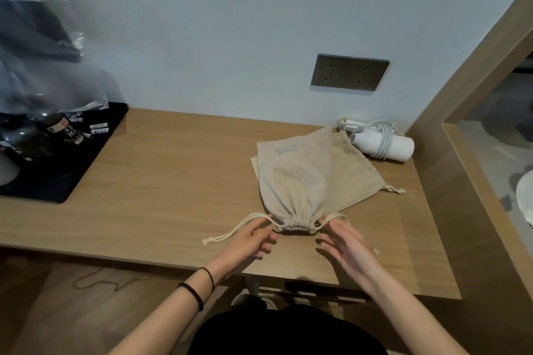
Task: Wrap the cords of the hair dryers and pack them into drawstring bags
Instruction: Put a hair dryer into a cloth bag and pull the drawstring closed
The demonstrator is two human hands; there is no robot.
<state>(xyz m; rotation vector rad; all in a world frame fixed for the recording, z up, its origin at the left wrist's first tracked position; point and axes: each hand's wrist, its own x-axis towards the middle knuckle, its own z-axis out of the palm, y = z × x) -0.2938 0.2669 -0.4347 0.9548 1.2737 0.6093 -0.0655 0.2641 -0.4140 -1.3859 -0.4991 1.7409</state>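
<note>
Drawstring bag of beige linen (300, 181), mouth cinched, is lying on the light wooden desk (173, 181) atop a second flat beige bag (354, 179). Left hand (251, 236) is pinching the left cream cord (230, 232). Right hand (346, 242) is touching the right cream cord (336, 216); grip cannot be told. White cylindrical hair dryer (398, 147), cable wound round it, is lying rightmost, near the wall.

A filled bag (294, 181) lies on another bag (357, 170); behind them, a hair dryer (380, 143).
</note>
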